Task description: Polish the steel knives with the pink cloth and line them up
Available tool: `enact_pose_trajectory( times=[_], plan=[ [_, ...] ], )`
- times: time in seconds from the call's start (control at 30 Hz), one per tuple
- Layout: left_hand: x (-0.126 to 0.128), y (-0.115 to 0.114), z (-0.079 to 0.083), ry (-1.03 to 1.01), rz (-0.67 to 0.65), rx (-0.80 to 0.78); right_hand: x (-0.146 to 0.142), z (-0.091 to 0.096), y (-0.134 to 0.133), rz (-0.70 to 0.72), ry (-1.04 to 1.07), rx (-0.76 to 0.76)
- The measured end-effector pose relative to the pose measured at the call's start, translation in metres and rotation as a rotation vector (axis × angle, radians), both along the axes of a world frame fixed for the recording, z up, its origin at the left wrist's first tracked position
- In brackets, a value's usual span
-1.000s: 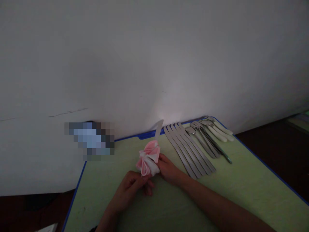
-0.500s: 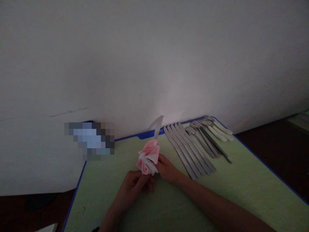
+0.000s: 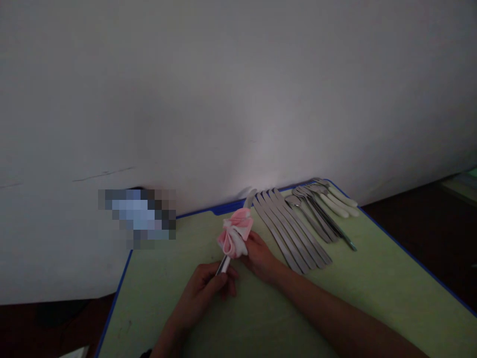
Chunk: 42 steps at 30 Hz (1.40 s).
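Note:
My left hand (image 3: pixel 208 288) is closed on the handle end of a table knife (image 3: pixel 224 263), which points up and away toward the wall. A bunched pink and white cloth (image 3: pixel 235 233) is wrapped round the knife's blade, and only the blade's tip (image 3: pixel 249 197) shows beyond it. Around that cloth my right hand (image 3: pixel 261 256) is closed, gripping it from the right side. Both hands rest low over the pale green table (image 3: pixel 372 288).
A row of several table knives (image 3: pixel 294 233) lies just right of my hands. Beyond them lie spoons (image 3: pixel 309 209) and white-handled pieces (image 3: pixel 341 201). The table has a blue edge (image 3: pixel 410 256) and stands against a white wall. A blurred patch is at the left.
The cloth has slid up the blade toward the tip, baring the handle in my left hand. The knife now tips a little more to the right.

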<state>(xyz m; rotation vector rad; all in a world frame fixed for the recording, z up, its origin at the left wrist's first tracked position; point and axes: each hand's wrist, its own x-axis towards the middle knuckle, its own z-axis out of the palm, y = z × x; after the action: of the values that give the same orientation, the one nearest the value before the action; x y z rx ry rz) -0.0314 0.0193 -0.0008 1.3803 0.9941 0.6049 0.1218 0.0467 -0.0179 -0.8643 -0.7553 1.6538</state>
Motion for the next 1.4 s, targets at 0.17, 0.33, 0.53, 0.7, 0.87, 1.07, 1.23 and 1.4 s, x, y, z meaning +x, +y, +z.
enact_pose_trajectory(
  times=[0.17,0.33,0.53,0.7,0.87,1.07,1.23,1.4],
  plan=[
    [0.007,0.001,0.0,0.123,0.088,0.02,0.0,-0.006,-0.002,0.039,-0.008,0.019],
    [-0.002,0.0,-0.008,0.049,0.024,-0.043,-0.002,-0.007,0.006,-0.172,0.14,-0.02],
    [-0.012,0.004,-0.015,-0.297,-0.033,-0.214,0.004,0.0,0.013,-0.216,0.276,-0.042],
    [-0.014,0.007,-0.009,-0.271,0.026,-0.449,0.005,0.005,0.008,-0.065,0.256,0.015],
    [-0.01,0.005,-0.003,-0.336,0.02,-0.511,0.003,0.005,0.006,0.006,0.248,0.063],
    [0.002,0.006,-0.012,-0.369,0.102,-0.403,0.002,0.003,0.006,0.009,0.276,0.091],
    [0.005,0.01,-0.02,-0.349,0.105,-0.264,0.0,0.0,0.005,0.054,0.309,0.125],
    [0.013,0.007,-0.021,-0.198,0.197,-0.094,-0.002,-0.004,0.007,-0.055,0.236,0.097]
  ],
)
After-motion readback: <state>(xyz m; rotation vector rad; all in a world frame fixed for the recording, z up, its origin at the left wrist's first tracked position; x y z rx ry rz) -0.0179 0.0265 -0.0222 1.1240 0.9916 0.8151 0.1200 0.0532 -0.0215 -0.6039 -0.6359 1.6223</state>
